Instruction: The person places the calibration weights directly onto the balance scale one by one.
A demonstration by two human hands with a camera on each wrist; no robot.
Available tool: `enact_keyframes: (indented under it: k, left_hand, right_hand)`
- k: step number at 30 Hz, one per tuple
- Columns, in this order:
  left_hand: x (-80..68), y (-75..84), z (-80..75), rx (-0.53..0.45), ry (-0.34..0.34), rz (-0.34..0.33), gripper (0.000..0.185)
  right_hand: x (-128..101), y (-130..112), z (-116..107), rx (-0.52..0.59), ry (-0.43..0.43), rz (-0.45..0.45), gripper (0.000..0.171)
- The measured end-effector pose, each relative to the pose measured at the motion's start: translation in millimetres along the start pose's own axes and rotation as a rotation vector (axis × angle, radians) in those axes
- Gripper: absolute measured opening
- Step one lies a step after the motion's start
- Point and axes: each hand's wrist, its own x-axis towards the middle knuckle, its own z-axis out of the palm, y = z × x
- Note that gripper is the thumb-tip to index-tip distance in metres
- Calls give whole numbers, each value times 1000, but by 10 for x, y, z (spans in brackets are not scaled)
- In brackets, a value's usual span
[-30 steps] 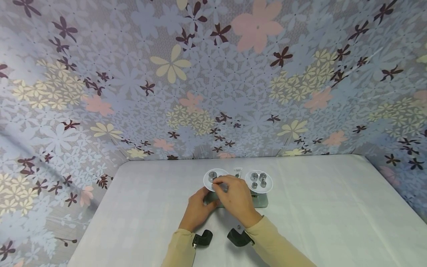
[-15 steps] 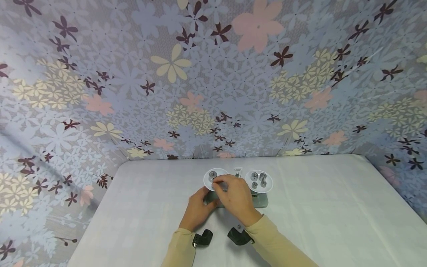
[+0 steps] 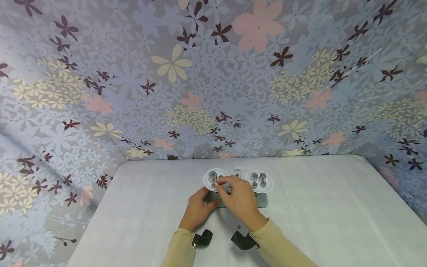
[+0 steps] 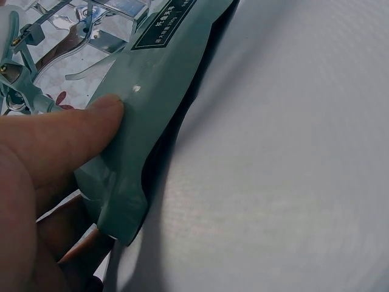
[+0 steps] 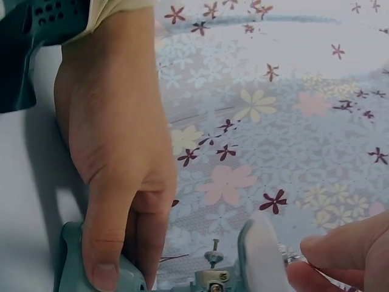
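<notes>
A green two-pan balance scale point(image 3: 261, 200) stands on the table. My left hand point(image 3: 197, 209) grips the left end of its base; in the left wrist view the thumb point(image 4: 100, 121) lies on top of it. Metal weights point(image 3: 212, 175) sit on the white left pan point(image 3: 206, 182). My right hand point(image 3: 238, 200) is over this pan's right side, its fingertips just beside a small knobbed weight point(image 3: 213, 185) and apart from it. In the right wrist view its fingers point(image 5: 340, 255) are close to metal at the pan. Several weights point(image 3: 254, 176) stand on the right pan point(image 3: 270, 187).
A small loose weight point(image 3: 238, 226) lies on the white table point(image 3: 320, 215), near the right wrist's black camera mount point(image 3: 243, 240). Flowered walls point(image 3: 233, 92) enclose the table's back and sides.
My right hand has shifted slightly right, off the small weight at the left pan's front, which now shows more fully. The left hand keeps its place.
</notes>
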Motion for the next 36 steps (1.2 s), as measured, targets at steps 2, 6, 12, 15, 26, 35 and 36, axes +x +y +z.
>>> enact_keyframes:
  k: [2, 6, 12, 15, 26, 35, 36]
  left_hand:
    - [-3, 4, 0, 1, 3, 1, 56]
    - [-11, 17, -5, 1, 15, 7, 55]
    - [-19, 19, -4, 18, 29, 20, 50]
    - [-15, 12, 5, 14, 23, 7, 51]
    - [-3, -8, 12, 9, 10, -13, 53]
    - [-8, -11, 24, 3, 19, -9, 52]
    - [-7, -12, 26, 0, 18, -11, 53]
  right_hand:
    - [-21, -9, -21, 7, 4, -6, 11]
    - [-70, -30, -74, 30, -7, -13, 11]
    - [-158, -43, -150, 46, -45, 5, 10]
    - [-214, -36, -182, 47, -66, 17, 12]
    - [-402, 33, -232, 58, -112, 11, 13]
    - [-514, 131, -260, 148, -191, 94, 16]
    - [-526, 136, -269, 156, -202, 112, 16]
